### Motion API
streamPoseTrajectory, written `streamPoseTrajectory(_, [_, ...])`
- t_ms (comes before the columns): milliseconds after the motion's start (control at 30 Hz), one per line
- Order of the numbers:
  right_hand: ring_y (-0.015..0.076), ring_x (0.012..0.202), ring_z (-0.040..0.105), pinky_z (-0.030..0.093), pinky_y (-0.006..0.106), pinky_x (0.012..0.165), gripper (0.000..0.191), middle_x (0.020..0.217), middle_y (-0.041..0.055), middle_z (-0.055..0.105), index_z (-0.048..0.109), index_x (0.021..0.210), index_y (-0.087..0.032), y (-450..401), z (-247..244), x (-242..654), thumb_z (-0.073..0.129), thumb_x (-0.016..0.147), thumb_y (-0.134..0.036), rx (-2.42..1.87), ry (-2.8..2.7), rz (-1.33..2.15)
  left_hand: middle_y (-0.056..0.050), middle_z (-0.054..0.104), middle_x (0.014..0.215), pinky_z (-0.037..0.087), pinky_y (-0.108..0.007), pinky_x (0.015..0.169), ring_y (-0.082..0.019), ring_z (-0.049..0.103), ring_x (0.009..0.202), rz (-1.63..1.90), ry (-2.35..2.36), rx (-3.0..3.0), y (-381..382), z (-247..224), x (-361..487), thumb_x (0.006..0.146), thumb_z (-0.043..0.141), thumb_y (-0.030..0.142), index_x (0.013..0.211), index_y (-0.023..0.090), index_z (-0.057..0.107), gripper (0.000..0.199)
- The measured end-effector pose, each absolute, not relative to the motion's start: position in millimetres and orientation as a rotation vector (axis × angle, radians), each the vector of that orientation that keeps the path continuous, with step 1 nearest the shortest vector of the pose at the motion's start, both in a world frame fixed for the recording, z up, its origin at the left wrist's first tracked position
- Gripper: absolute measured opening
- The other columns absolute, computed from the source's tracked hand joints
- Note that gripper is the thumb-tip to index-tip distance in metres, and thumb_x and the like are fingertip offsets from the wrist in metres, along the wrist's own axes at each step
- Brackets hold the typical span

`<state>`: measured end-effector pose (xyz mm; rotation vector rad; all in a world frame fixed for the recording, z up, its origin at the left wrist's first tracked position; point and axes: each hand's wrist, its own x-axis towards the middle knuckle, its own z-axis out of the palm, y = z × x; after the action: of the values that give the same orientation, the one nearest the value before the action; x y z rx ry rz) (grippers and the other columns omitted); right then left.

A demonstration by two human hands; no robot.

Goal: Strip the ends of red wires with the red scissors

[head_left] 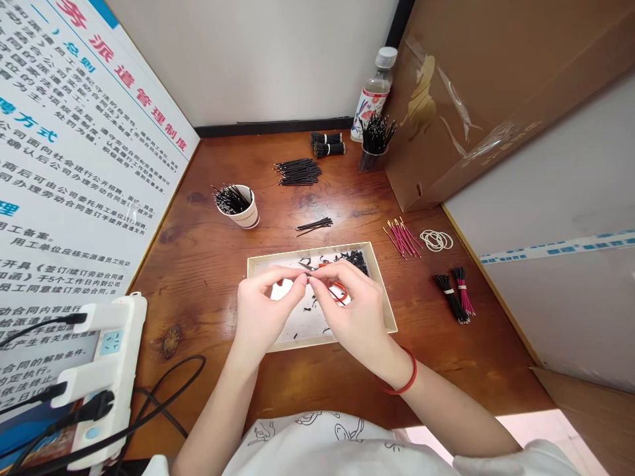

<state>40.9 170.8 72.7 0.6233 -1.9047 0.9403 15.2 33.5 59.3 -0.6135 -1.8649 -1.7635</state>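
Note:
Over a shallow cream box [383, 291], my left hand [268, 301] and my right hand [353, 301] meet at the fingertips. Both are closed in a pinch on a thin black wire [308, 274], mostly hidden by the fingers. Beneath them in the box lies a small cutting tool with orange-red handles [340, 289], partly covered by my right hand. Black scraps [354, 259] are heaped in the box's far right corner, and a few bits are scattered on its white bottom. Just beyond the box lies a small pile of black wires [314, 227].
A paper cup [246, 217] and a clear cup [373, 160] hold black wires. Behind lie loose wires [298, 172], tied bundles [328, 145] and a bottle [376, 92]. Rightward are magenta wires [402, 238], white rubber bands [436, 240] and bundles [451, 297]. A power strip [112, 370] stands left.

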Motion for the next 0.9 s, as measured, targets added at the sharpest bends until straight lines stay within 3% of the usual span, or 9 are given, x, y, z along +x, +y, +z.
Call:
streamPoseTrajectory(267, [0.0140,0.069,0.063,0.054,0.028,0.063,0.013,0.079,0.0033,0.068,0.063,0.085,-0.019,168,63,31,0.055,0.090,-0.010,0.625,-1.832,0.836,-0.003,0.077,0.073,0.053,-0.032,0.070,-0.020,0.069,0.072,-1.897,-1.849,-0.476,42,62,6,0.070,0.068,0.023,0.070,0.019,0.077,0.010])
streamPoseTrajectory(467, [0.0145,0.070,0.064,0.054,0.029,0.065,0.007,0.077,0.0016,0.069,0.064,0.081,-0.020,171,67,31,0.062,0.088,-0.020,0.488,-1.980,1.266,-0.002,0.076,0.071,0.050,-0.029,0.066,-0.017,0.066,0.067,-1.826,-1.866,-0.534,37,64,4,0.073,0.068,0.023,0.069,0.021,0.076,0.010])
streamPoseTrajectory(600, [0.0151,0.074,0.062,0.053,0.029,0.067,0.011,0.078,0.0018,0.066,0.063,0.078,-0.021,175,68,31,0.060,0.088,-0.017,0.515,-1.935,1.099,-0.002,0.075,0.070,0.048,-0.028,0.063,-0.017,0.064,0.067,-1.778,-1.889,-0.562,35,66,7,0.072,0.067,0.022,0.067,0.021,0.076,0.010])
streamPoseTrajectory(667, [0.0149,0.074,0.060,0.051,0.028,0.066,0.014,0.078,0.0017,0.064,0.062,0.076,-0.021,178,68,30,0.058,0.088,-0.017,0.572,-1.946,1.100,-0.002,0.074,0.067,0.048,-0.028,0.062,-0.017,0.063,0.065,-1.863,-1.886,-0.606,34,68,7,0.070,0.068,0.023,0.065,0.020,0.074,0.009])
streamPoseTrajectory(900, [0.0125,0.065,0.054,0.045,0.025,0.055,0.018,0.074,0.0000,0.057,0.056,0.074,-0.020,185,70,25,0.063,0.087,-0.031,0.728,-2.038,1.651,-0.002,0.065,0.056,0.052,-0.030,0.063,-0.015,0.059,0.058,-2.409,-1.860,-0.789,34,67,-4,0.061,0.070,0.024,0.055,0.020,0.070,0.008])
